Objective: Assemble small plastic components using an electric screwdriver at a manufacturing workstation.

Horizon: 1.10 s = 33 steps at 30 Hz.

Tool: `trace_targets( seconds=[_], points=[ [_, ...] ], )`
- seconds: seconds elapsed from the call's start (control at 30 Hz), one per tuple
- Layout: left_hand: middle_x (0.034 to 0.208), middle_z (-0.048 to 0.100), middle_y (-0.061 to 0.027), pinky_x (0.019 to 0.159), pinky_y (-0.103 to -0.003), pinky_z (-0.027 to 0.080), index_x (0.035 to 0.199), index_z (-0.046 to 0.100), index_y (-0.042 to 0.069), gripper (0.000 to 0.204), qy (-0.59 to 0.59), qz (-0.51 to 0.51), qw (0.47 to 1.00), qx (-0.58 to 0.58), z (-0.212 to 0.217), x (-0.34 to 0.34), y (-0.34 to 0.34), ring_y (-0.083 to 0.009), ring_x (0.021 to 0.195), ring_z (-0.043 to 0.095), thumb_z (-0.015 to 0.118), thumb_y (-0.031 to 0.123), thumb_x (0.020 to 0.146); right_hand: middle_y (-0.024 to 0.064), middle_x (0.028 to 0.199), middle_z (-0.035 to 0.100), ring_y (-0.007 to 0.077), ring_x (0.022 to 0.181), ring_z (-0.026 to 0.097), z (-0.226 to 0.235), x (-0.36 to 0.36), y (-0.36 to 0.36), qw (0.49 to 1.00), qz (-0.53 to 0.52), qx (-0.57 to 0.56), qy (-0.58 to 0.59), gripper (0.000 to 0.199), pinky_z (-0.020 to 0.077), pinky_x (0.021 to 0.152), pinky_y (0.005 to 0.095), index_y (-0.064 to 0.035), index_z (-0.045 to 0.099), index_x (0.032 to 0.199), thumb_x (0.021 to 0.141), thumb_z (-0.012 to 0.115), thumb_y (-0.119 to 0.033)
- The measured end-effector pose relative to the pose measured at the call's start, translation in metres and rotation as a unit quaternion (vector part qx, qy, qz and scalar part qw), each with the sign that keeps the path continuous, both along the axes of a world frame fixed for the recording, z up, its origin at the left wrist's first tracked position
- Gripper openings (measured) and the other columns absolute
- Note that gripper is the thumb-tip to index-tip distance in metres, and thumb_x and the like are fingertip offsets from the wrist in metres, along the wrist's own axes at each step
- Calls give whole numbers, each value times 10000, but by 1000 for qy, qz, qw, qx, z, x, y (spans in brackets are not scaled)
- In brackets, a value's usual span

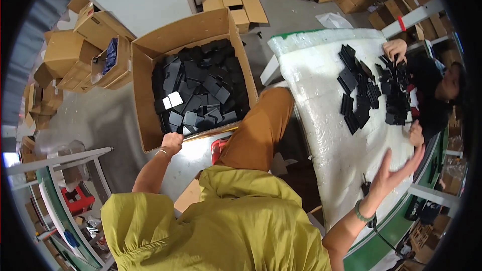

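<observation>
My left hand (172,142) is closed over the near rim of a large open cardboard box (142,85). Inside the box lies a heap of black flat plastic parts (201,78), a few of them shining in the light. Out to the right, my right hand (390,176) is raised over the padded white table (321,95), fingers spread and holding nothing. Its fingertips come close to a co-worker's hand (416,134); whether they touch I cannot tell. Several black parts (357,90) lie in loose groups on the table, between me and that person.
A black corded tool (366,188) lies by my right wrist. The co-worker's other hand (395,50) is among the parts at the far end. Cardboard boxes (75,55) are stacked at the left and back. A metal frame (95,156) stands at lower left, a red stool (219,146) beside my leg.
</observation>
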<state>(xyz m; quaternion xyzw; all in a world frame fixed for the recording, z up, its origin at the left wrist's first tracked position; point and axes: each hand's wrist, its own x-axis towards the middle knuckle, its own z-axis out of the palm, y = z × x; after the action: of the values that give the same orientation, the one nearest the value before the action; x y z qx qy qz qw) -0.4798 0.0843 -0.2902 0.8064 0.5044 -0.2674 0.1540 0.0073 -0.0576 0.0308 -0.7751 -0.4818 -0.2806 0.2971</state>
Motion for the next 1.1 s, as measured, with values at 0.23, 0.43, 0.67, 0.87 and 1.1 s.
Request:
trace_targets(
  seconds=[0.23, 0.43, 0.67, 0.87, 1.1],
  points=[
    [770, 646, -113, 657, -390, 515, 778, 658, 143, 91, 30, 35, 996, 79, -12, -38, 15, -284, 750, 639, 577, 147, 737, 131, 1384, 356, 290, 1314, 286, 49, 5, 41, 972, 121, -200, 26, 543, 209, 1074, 381, -60, 459, 1269, 745, 603, -44],
    [772, 635, -109, 656, -400, 511, 767, 643, 144, 86, 45, 63, 988, 133, -20, -114, 77, -296, 743, 630, 596, 96, 713, 120, 1376, 369, 265, 1291, 327, 64, 12, -2, 928, 76, -338, 137, 531, 247, 1056, 375, -52, 468, 1259, 746, 604, -80],
    [843, 649, -130, 710, -406, 518, 806, 677, 141, 148, 63, 83, 994, 22, -12, -190, 143, -309, 846, 627, 636, 157, 665, 64, 1364, 399, 195, 1265, 352, 57, 26, 42, 868, 44, -398, 293, 482, 273, 1012, 345, -59, 444, 1278, 815, 561, -118],
    [1019, 611, -145, 813, -380, 471, 1037, 592, 63, 334, -355, -4, 932, 80, 94, 26, 235, -317, 939, 578, 674, 141, 723, 143, 1285, 445, 251, 1243, 373, -12, 55, 234, 874, 172, -402, 209, 390, 260, 1029, 324, -14, 480, 1201, 842, 594, -118],
    [973, 610, -133, 787, -399, 480, 990, 596, 59, 289, -424, -109, 890, -127, 42, 190, 315, -311, 902, 587, 672, 187, 742, 163, 1234, 489, 317, 1201, 411, -91, 105, 358, 915, 78, -372, 136, 342, 293, 1021, 362, -7, 529, 1153, 843, 528, -152]
  ],
)
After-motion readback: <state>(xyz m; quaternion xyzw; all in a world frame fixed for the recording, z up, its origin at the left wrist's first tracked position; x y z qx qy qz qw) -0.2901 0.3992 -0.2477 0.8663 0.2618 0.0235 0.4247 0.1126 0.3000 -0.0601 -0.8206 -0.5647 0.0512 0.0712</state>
